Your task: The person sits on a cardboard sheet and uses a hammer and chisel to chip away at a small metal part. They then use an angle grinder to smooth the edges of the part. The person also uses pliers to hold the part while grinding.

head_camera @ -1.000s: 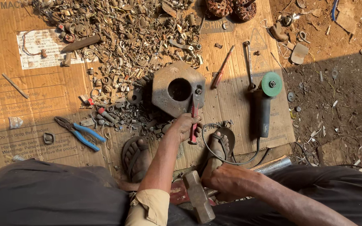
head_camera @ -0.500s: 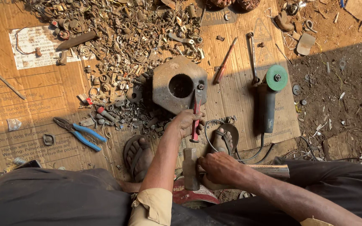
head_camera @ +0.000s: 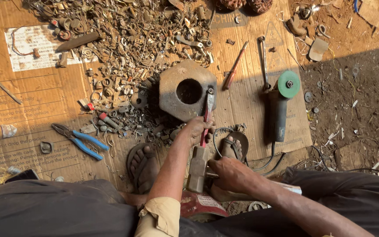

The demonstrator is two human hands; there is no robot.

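Note:
My left hand point(head_camera: 194, 130) grips a red-handled chisel-like tool point(head_camera: 207, 115), its flat metal tip resting on a small bolt at the right rim of a heavy hexagonal metal block point(head_camera: 170, 94) with a round hole. My right hand point(head_camera: 230, 173) holds a hammer point(head_camera: 197, 169) by its handle, the square steel head hanging just below the chisel's handle end. Both my sandalled feet point(head_camera: 142, 164) rest on the cardboard below the block.
A pile of rusty scrap nuts and washers point(head_camera: 128, 48) spreads behind and left of the block. Blue-handled pliers point(head_camera: 80, 141) lie at left. A green-disc angle grinder point(head_camera: 280, 103), a spanner point(head_camera: 264, 61) and a screwdriver point(head_camera: 235, 66) lie at right. Bare dirt borders the cardboard point(head_camera: 18, 114) on the right.
My right hand has swung the hammer up from low near my lap so its head now sits behind the chisel's handle. My left hand and the chisel stay at the block.

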